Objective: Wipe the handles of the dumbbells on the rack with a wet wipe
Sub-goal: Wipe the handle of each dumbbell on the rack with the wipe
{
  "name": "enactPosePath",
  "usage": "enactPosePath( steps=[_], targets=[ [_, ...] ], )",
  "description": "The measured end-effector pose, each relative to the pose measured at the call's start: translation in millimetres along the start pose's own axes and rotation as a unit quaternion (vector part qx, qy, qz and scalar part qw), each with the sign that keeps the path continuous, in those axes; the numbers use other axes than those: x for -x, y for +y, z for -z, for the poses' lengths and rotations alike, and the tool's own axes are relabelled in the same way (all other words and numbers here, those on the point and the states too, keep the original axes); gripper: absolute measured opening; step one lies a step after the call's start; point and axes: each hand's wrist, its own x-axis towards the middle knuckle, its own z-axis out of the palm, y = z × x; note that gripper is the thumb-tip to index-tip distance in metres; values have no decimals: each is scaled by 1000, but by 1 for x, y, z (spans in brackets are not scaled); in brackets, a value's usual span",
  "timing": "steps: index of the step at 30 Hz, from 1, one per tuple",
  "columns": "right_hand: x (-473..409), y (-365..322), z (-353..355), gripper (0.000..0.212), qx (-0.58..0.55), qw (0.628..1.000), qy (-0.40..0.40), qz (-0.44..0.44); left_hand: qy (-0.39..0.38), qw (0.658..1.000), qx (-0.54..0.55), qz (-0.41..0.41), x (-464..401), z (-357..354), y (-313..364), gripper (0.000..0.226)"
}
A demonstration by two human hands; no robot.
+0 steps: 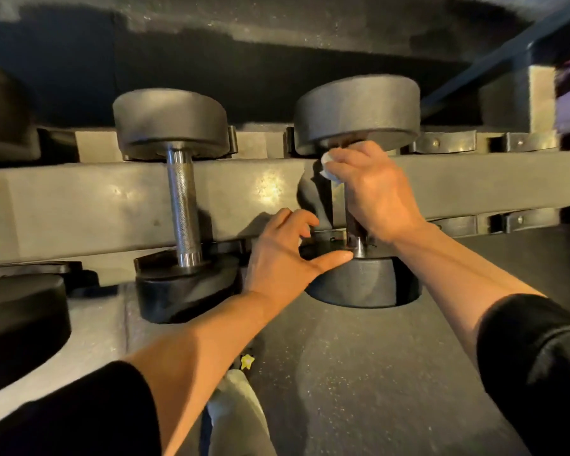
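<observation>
The right hand (372, 189) was curled round the upper part of a dumbbell handle (356, 230), with a white wet wipe (328, 166) bunched between fingers and steel just under the far weight head. The left hand (287, 258) was relaxed and held nothing; its thumb reached toward the foot of the same handle, over the top of the near weight head, though contact could not be confirmed.

That right dumbbell (359, 116) lay across the rack (112, 199), its handle bridging the broad metal rail. A left dumbbell (171, 123) sat just beside it, its knurled chrome handle (183, 205) bare.

The weights looked heavy and rigid, best left seated in their cradles. The wipe looked soft and damp, so it would likely drag on the knurling and want a full wraparound hold slid along the bar.

Below lay dark speckled floor (359, 373). The space behind the rack was dim and shadowed.
</observation>
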Motion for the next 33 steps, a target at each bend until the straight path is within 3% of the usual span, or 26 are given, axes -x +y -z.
enactPosePath(
  steps=[5,8,10,21,24,30,31,33],
  targets=[
    [-1,2,1,16,5,998,-58,10,-51,999,-15,12,-1,6,-13,66],
    [5,0,3,30,46,997,-60,31,-66,998,-22,2,-1,10,-16,63],
    [7,2,3,24,52,996,-63,31,-67,998,-16,-1,-2,11,-15,64],
    [18,-2,13,37,2,993,-115,11,-56,998,16,-4,0,7,-19,71],
    [24,-2,19,27,-29,987,-161,-8,-55,998,15,-8,0,7,-20,75],
    [34,-7,33,33,-133,942,-285,-119,-57,998,5,-14,0,6,-18,80],
    [33,-8,35,33,-146,942,-272,-133,-56,998,5,-15,0,6,-18,78],
    [29,-10,37,33,-147,964,-168,-145,-53,998,10,-17,1,5,-20,75]
  ],
)
